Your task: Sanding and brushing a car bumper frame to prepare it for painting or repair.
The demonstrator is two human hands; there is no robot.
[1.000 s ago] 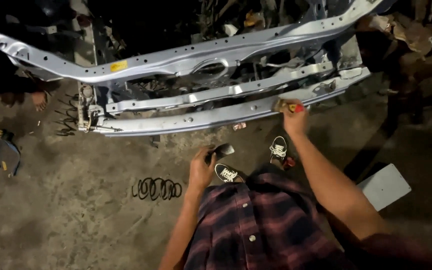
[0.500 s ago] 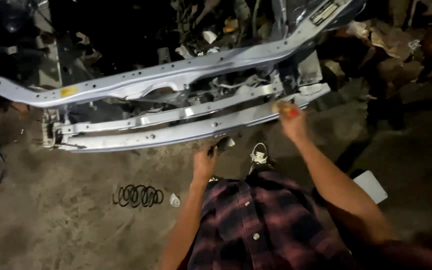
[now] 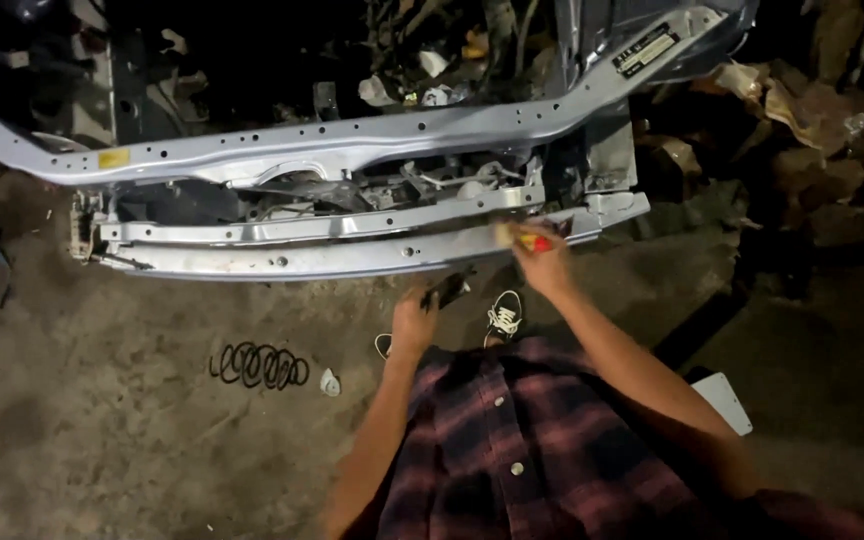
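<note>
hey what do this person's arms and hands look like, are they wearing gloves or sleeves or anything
No gloves: the left hand and right hand are both bare, and so are the forearms. No watch or rings can be made out. The only clothing in view is a dark red and black plaid shirt with pale buttons down the front.

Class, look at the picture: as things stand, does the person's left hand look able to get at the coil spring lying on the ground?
Probably yes. The left hand already holds a dark tool, but only bare ground lies between it and the spring; the hand would need to drop lower.
</note>
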